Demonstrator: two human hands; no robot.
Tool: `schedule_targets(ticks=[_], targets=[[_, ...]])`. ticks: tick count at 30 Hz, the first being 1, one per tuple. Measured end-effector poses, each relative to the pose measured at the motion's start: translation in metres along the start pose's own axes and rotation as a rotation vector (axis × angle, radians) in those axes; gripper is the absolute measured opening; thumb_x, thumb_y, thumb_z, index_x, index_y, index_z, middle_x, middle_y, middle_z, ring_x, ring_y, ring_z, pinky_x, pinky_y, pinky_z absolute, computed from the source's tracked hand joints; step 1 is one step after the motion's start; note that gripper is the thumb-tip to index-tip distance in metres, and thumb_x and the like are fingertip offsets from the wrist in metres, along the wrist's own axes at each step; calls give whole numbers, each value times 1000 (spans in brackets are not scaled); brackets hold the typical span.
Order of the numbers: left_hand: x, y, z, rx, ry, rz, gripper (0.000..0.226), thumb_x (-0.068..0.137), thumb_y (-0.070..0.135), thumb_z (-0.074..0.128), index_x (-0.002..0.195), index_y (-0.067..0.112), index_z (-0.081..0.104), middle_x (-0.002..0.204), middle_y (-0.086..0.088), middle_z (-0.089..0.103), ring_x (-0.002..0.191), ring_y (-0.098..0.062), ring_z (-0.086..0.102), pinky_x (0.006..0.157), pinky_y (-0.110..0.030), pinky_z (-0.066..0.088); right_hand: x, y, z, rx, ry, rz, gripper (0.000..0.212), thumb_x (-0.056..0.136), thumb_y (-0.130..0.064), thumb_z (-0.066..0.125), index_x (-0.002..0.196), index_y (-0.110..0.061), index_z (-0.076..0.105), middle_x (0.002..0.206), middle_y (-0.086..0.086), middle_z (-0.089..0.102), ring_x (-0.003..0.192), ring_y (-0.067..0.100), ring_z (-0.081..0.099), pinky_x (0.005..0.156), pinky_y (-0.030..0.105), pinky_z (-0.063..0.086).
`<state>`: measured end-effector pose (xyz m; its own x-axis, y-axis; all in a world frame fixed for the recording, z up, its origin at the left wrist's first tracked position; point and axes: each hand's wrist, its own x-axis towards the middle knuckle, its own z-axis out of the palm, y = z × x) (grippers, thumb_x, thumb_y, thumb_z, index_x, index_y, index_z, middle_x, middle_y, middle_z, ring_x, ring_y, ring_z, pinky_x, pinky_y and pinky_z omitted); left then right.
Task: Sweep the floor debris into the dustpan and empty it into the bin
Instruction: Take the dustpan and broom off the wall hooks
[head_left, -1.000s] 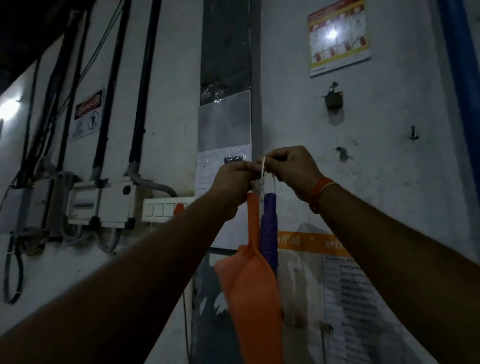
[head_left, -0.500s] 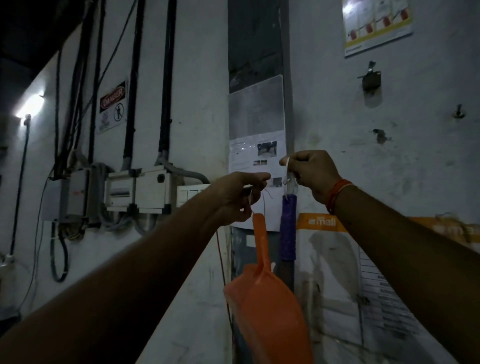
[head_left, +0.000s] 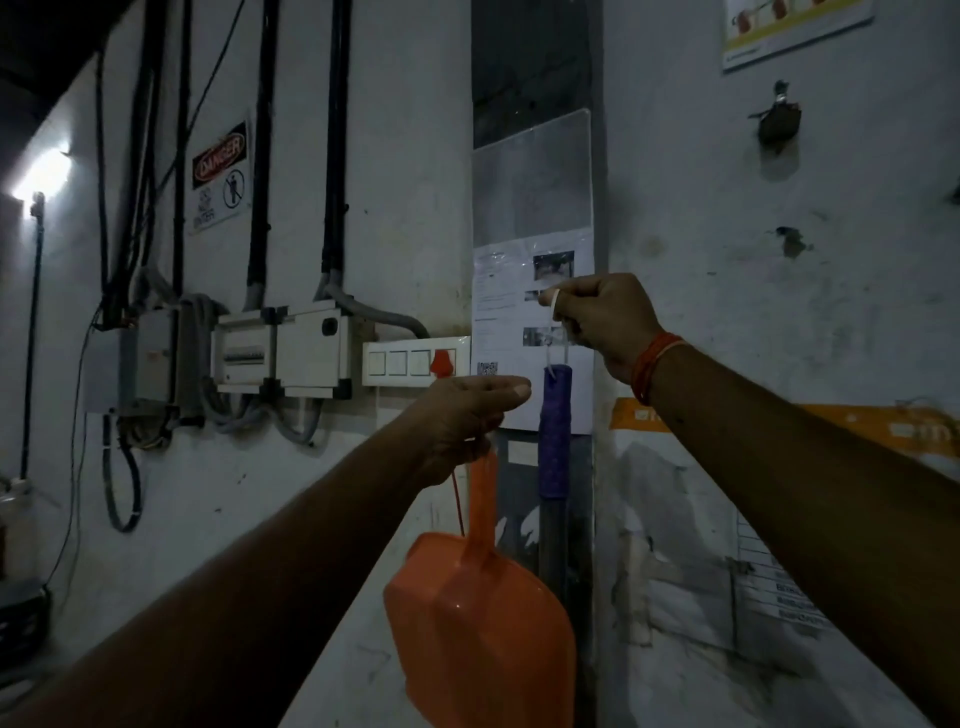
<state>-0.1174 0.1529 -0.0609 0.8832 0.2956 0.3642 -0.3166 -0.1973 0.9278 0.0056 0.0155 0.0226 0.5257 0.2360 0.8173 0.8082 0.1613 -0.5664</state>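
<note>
An orange dustpan (head_left: 483, 623) hangs mouth-down from my left hand (head_left: 467, 415), which pinches the top of its handle in front of the wall. Just to its right a broom with a purple grip (head_left: 555, 431) hangs upright against the grey pillar. My right hand (head_left: 602, 322) pinches the white loop (head_left: 556, 322) tied to the top of that grip, level with the papers on the pillar. The broom's head is below the frame. No bin or floor debris is in view.
Grey electrical boxes (head_left: 280, 348), a white switch plate (head_left: 415, 362) and black conduits (head_left: 262, 156) run along the wall at left, under a danger sign (head_left: 219, 174). Papers (head_left: 532, 306) cover the pillar. Posters and small wall hooks (head_left: 777, 119) sit at right.
My left hand has drawn the dustpan down and to the left, away from the broom. My right hand has stayed up on the white loop. The view has shifted closer.
</note>
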Motion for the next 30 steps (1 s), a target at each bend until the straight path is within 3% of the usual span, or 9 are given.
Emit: schedule_targets(ticks=[3, 8, 12, 16, 18, 21, 24, 26, 30], targets=[[4, -9, -1, 30, -8, -13, 32, 93, 29, 70, 125, 21, 70, 124, 1, 64, 108, -15, 56, 85, -32, 46, 1, 0, 5, 41, -23, 17, 14, 88, -11, 68, 99, -4, 73, 68, 4, 63, 55, 9, 52, 51, 17, 47], [12, -20, -8, -283, -23, -129, 37, 96, 41, 66, 122, 16, 72, 118, -8, 76, 66, -6, 58, 67, -19, 40, 6, 3, 12, 116, -51, 66, 18, 89, -9, 66, 103, 0, 72, 70, 5, 61, 55, 9, 50, 47, 15, 43], [14, -29, -18, -617, -3, -204, 39, 96, 43, 64, 122, 14, 74, 111, -6, 75, 68, -8, 62, 63, -16, 43, 9, 6, 14, 159, -40, 89, 17, 89, -9, 67, 102, 1, 72, 71, 8, 60, 55, 11, 49, 45, 15, 42], [12, -36, -24, -845, 45, -218, 36, 97, 31, 67, 123, 6, 73, 124, -12, 65, 81, -16, 70, 94, -23, 51, 7, 7, 16, 239, -52, 114, 19, 88, -6, 66, 104, 5, 69, 74, 12, 60, 52, 9, 51, 42, 14, 43], [10, -38, -25, -868, 97, -192, 34, 97, 25, 67, 123, 4, 72, 132, -16, 64, 82, -18, 71, 82, -23, 61, 7, 8, 17, 271, -58, 124, 19, 88, -5, 66, 104, 5, 69, 74, 12, 60, 49, 7, 52, 42, 14, 43], [6, -39, -25, -845, 122, -157, 33, 95, 21, 68, 123, 5, 72, 129, -28, 63, 81, -15, 66, 54, -16, 54, 10, 12, 19, 270, -57, 131, 18, 87, -7, 68, 102, 3, 71, 77, 14, 60, 54, 11, 50, 42, 15, 43], [5, -44, -24, -714, 93, -87, 40, 85, 14, 76, 125, 7, 71, 125, -24, 67, 110, -24, 70, 66, -19, 57, 12, 15, 21, 286, -51, 145, 18, 86, -7, 69, 101, 2, 71, 76, 13, 61, 54, 11, 50, 43, 16, 42], [6, -50, -20, -395, 63, 2, 34, 88, 18, 75, 122, 15, 73, 131, -14, 66, 123, -28, 64, 80, -24, 57, 13, 15, 23, 285, -52, 152, 17, 86, -8, 69, 100, 2, 71, 75, 11, 62, 54, 10, 50, 43, 17, 43], [0, -57, -11, -19, -51, 62, 33, 94, 22, 68, 127, 20, 70, 115, 3, 75, 97, -12, 69, 76, -25, 53, 13, 17, 27, 282, -62, 161, 11, 85, -9, 70, 94, -3, 73, 72, 9, 64, 54, 10, 50, 46, 19, 44]])
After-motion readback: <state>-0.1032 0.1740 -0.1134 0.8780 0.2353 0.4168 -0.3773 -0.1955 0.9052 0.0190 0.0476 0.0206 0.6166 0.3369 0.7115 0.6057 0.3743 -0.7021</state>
